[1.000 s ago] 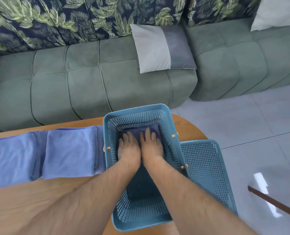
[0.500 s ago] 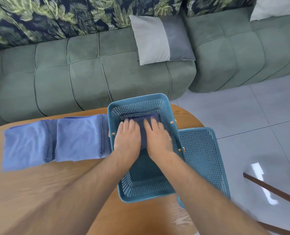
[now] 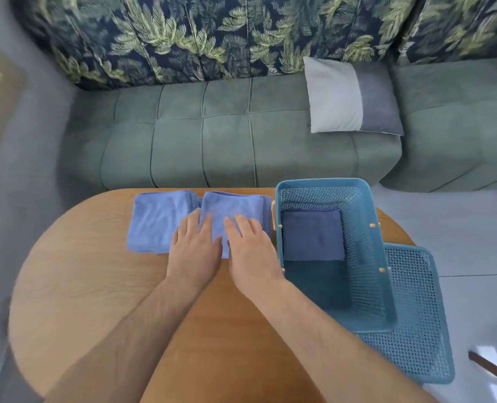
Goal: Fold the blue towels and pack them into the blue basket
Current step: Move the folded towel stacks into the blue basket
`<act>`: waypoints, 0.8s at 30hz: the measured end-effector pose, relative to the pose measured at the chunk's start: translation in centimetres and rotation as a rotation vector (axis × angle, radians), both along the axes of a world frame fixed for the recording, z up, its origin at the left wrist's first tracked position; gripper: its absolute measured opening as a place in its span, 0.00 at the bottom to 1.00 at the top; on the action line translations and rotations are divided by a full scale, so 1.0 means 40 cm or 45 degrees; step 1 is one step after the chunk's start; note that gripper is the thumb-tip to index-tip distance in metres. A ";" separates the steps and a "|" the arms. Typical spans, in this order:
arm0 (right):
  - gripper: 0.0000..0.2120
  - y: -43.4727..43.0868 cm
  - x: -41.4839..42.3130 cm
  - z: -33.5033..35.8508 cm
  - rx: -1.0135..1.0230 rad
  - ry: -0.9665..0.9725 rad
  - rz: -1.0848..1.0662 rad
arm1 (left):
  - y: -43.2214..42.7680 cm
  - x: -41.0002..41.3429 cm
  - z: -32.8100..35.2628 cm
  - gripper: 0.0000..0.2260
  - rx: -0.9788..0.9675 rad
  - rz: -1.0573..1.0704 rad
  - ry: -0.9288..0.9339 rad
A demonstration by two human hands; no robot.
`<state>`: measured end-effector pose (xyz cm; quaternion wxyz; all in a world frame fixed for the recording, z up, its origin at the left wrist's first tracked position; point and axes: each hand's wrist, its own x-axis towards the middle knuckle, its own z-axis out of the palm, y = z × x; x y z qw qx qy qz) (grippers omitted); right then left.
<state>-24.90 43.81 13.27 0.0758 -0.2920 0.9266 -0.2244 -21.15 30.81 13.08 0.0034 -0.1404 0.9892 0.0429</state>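
As fingers lie straight, left hand and right hand touch towels.

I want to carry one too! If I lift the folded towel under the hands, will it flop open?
Probably floppy: the towel is soft cloth in stacked folds, so it may sag or open unless held from both sides. It looks light. Its fuzzy surface likely won't slide on the table.
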 end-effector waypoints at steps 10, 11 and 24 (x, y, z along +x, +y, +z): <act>0.22 -0.293 0.044 -0.039 0.093 -0.310 0.041 | -0.277 0.098 -0.075 0.24 0.217 0.473 -0.189; 0.21 -0.311 0.042 -0.043 0.118 -0.356 0.011 | -0.296 0.102 -0.085 0.24 0.287 0.511 -0.216; 0.25 -0.380 0.026 -0.025 -0.014 -0.787 -0.352 | -0.394 0.078 -0.017 0.15 1.231 0.998 -0.081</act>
